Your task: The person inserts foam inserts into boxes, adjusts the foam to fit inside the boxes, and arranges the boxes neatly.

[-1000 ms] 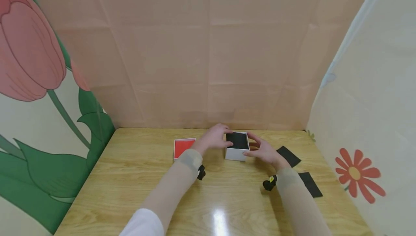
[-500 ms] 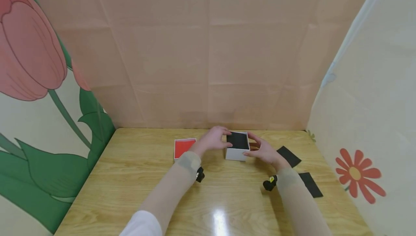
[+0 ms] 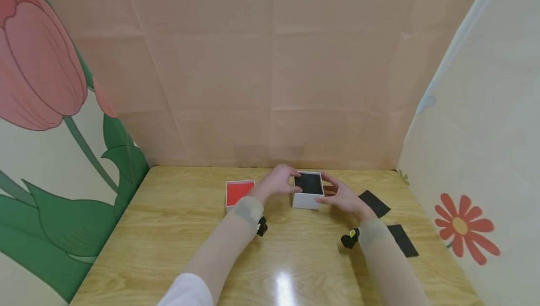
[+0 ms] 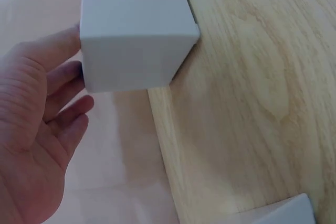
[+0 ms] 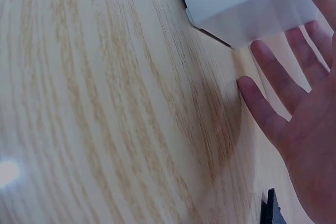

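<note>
Red lines a shallow white tray (image 3: pixel 238 193) left of centre in the head view, its near right part behind the left wrist; lying just off the box, it seems set aside yet within reach. Next comes the left hand (image 3: pixel 275 183), thumb and forefinger spread along the left rim of the white box (image 3: pixel 306 201), other fingers loosely bent. I cannot tell whether this grip pinches the rim or merely touches it, perhaps on the black surface (image 3: pixel 309 182) just inside.

That box, task's own thing, stands upright right of centre near the far edge of the table (image 3: pixel 181 245), likely so both arms can come at it from opposite sides. At its right, the right hand (image 3: pixel 343 197) grips it, thumb on the front wall and forefinger behind, probably to steady it. Farther right lie two flat black pieces (image 3: pixel 374 203), apart from each other, presumably kept out of the way.
</note>
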Motion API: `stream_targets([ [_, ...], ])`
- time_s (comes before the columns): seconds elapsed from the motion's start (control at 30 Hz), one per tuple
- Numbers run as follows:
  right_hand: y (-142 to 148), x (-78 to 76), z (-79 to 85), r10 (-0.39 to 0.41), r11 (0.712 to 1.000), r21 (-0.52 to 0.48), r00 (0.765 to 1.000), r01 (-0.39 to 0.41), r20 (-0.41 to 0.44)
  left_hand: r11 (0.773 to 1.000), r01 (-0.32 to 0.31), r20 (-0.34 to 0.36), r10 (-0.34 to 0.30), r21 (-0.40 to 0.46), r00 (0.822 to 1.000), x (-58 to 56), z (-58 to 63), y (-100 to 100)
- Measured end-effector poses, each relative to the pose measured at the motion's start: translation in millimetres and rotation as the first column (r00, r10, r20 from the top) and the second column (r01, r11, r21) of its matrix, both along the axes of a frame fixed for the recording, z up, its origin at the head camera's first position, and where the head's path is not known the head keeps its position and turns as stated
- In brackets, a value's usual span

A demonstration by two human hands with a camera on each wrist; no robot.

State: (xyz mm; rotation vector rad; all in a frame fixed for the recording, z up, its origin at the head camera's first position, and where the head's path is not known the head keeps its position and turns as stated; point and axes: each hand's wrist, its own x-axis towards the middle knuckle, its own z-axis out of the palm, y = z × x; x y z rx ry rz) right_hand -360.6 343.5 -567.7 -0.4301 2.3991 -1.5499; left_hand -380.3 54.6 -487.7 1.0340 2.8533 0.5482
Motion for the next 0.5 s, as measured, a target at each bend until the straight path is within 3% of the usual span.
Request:
stream_targets([
  [0.3, 6, 1.0, -0.3, -0.019, 1.000, -0.005, 0.999, 0.020, 0.027, 0.996, -0.055, -0.009, 0.054, -0.075, 0.998, 4.5, 11.6, 17],
  [0.5, 9, 2.2, -1.4, -0.021, 1.000, 0.009, 1.000, 0.021, 0.016, 0.987, -0.061, -0.069, 0.051, -0.148, 0.996, 4.8, 14.3, 28],
])
